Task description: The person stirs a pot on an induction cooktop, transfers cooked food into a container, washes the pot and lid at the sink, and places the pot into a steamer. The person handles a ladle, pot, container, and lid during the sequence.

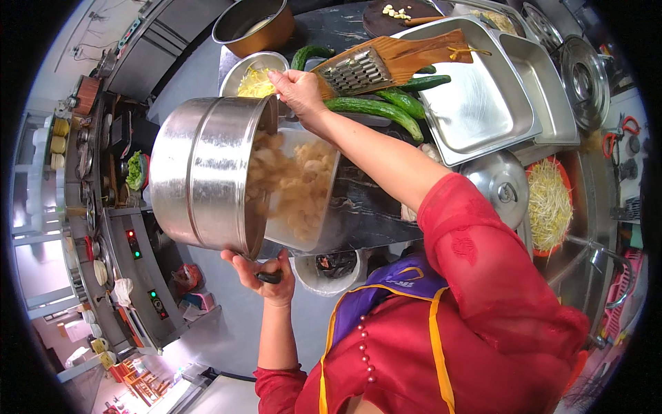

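Note:
A big stainless steel pot lies tipped on its side between my hands, its mouth facing right. Brown chunks of food, blurred by motion, tumble from it into a translucent plastic box on the dark counter. My right hand grips the pot at the far side of its rim. Below the near side, my left hand holds the pot's black handle, palm upward. Beyond my right hand, a wooden-framed grater rests over green cucumbers.
A bowl of yellow shreds and a deep pan stand behind the pot. Steel trays, a domed lid and bean sprouts in a red basket sit at right. A lined bin stands below the counter edge.

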{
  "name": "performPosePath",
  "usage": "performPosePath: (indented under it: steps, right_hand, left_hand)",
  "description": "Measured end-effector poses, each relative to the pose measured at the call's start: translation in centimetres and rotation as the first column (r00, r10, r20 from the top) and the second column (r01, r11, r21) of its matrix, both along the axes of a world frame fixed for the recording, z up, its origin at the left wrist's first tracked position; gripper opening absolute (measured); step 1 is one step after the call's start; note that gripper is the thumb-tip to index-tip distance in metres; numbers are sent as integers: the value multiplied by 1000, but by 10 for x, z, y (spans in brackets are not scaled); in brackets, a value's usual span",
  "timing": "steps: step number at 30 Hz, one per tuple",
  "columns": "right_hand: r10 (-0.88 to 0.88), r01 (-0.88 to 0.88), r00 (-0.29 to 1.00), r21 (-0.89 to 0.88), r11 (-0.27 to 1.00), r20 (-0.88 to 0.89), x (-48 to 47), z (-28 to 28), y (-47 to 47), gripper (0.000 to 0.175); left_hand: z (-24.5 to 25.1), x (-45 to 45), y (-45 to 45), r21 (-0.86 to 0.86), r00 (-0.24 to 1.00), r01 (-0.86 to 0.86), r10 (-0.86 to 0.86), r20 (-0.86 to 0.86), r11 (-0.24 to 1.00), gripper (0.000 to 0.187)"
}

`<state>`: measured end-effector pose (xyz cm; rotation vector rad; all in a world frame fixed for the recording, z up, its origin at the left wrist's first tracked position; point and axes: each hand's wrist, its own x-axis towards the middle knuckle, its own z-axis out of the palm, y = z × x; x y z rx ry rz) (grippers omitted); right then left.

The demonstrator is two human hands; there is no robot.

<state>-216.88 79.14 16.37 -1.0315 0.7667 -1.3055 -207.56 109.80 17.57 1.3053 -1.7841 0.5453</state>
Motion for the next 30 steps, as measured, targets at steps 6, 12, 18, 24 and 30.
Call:
performPosePath:
  steps: [6, 12, 18, 24, 30]
  right_hand:
    - [-13, 13, 999, -7, 1000, -42, -7, -3, 3, 36]
    - [1, -6, 999, 95, 995, 54, -11, -8, 13, 39]
    - [-1, -9, 994, 89, 996, 108, -9, -1, 17, 35]
    - [18, -28, 994, 91, 995, 110, -13, 12, 20, 35]
    - [17, -29, 982, 66, 997, 187, -18, 20, 24, 34]
  left_hand:
    - [4, -10, 2, 39, 999, -1, 2, -46, 999, 80]
    - [-2, -10, 16, 84, 997, -27, 20, 79, 996, 94]
    - [-5, -13, 18, 109, 1000, -25, 25, -4, 994, 93]
    - [3, -20, 17, 64, 998, -19, 16, 61, 998, 94]
    - [11, -25, 24, 47, 1000, 17, -18, 20, 999, 96]
